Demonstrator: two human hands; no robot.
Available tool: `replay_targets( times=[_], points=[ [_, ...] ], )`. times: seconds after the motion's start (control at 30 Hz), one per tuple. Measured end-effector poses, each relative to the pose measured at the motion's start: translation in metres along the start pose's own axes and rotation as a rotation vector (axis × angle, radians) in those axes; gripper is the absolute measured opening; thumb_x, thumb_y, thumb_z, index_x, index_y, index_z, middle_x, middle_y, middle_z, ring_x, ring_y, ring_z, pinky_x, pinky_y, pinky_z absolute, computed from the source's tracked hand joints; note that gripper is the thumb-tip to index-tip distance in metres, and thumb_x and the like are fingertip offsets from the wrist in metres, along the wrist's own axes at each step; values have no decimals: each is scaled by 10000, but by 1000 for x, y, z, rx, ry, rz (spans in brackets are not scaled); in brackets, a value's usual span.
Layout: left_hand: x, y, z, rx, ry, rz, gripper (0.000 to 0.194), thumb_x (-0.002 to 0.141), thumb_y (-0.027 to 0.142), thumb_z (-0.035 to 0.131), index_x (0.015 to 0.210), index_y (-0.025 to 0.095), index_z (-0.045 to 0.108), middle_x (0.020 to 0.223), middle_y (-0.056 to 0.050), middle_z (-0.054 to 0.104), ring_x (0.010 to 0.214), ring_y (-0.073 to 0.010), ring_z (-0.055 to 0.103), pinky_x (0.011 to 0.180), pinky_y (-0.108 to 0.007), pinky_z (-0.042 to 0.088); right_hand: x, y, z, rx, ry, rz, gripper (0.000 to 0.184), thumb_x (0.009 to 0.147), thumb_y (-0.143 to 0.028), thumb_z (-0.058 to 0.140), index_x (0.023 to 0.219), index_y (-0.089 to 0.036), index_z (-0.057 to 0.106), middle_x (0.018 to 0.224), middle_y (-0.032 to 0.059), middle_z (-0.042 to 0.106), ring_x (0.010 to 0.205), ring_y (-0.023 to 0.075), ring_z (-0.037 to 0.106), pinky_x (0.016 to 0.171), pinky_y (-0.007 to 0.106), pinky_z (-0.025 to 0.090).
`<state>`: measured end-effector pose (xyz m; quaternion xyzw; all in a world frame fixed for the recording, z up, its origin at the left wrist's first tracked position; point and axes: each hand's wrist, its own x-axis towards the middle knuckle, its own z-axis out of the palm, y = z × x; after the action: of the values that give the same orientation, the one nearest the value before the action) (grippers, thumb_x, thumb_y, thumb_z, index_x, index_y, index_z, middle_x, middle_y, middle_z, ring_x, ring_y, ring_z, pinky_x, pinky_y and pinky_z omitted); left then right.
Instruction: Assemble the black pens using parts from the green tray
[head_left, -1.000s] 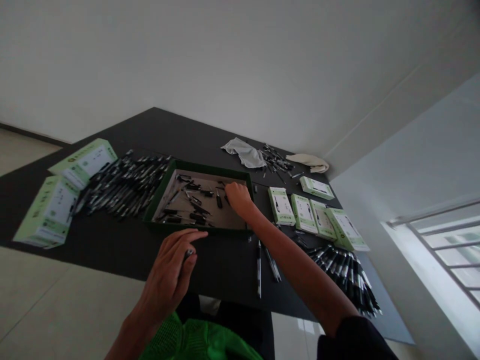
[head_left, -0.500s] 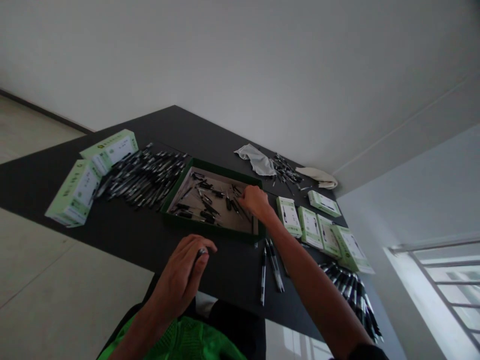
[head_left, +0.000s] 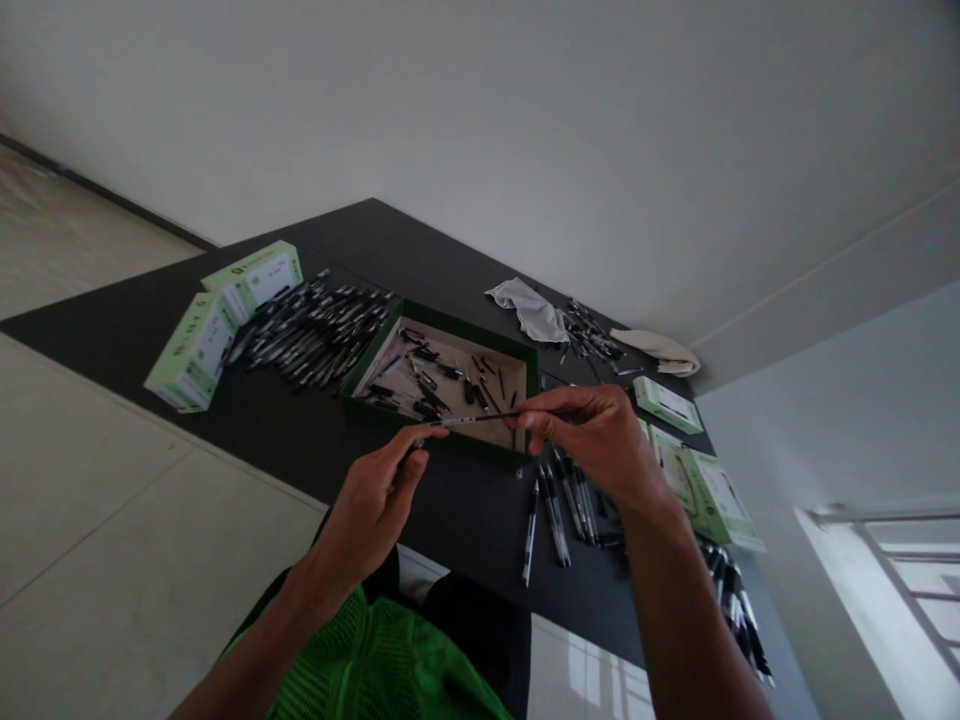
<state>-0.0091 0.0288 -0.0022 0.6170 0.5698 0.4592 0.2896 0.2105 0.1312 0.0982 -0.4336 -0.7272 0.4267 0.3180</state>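
My right hand (head_left: 600, 440) pinches a thin pen refill (head_left: 476, 418), which lies nearly level above the near side of the green-rimmed box. The refill's left end reaches the fingertips of my left hand (head_left: 379, 495). My left fingers are curled round something small with a shiny end, mostly hidden in the grip. In the shallow box (head_left: 457, 342) lie scattered black caps (head_left: 474, 392) and thin pen parts. Several clear-barrelled pens (head_left: 555, 515) lie on the table below my right hand.
A large heap of pens (head_left: 322, 335) lies left of the box, beside two light green cartons (head_left: 196, 350). More pen parts (head_left: 589, 330) and a white cloth (head_left: 531, 308) are at the back. Further green cartons (head_left: 709, 490), a beige cloth (head_left: 660, 350) and fanned pens (head_left: 739, 610) occupy the right side.
My right hand has come out of the box, back toward me, with the refill in its fingers. My left hand has risen slightly to meet the refill's end. The whole view has shifted a little.
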Motion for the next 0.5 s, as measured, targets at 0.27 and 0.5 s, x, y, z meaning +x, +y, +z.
replay_targets(
  times=[0.27,0.5],
  points=[
    [-6,13,0,7,22,62,406,1090,393,399,1301,169,662,725,31,597,531,-109,472,551,-214,393,-10,-16,-3,-125,-70,-38,206,819,-408,819,879,-212,844,660,25,739,581,134,674,523,214,504],
    [-9,7,0,50,-20,60,396,1100,381,397,1345,192,644,935,-31,753,645,-123,627,638,-212,479,-16,-16,-10,-213,-104,-43,176,832,-397,821,891,-233,844,701,19,757,613,145,695,553,235,526]
  ],
)
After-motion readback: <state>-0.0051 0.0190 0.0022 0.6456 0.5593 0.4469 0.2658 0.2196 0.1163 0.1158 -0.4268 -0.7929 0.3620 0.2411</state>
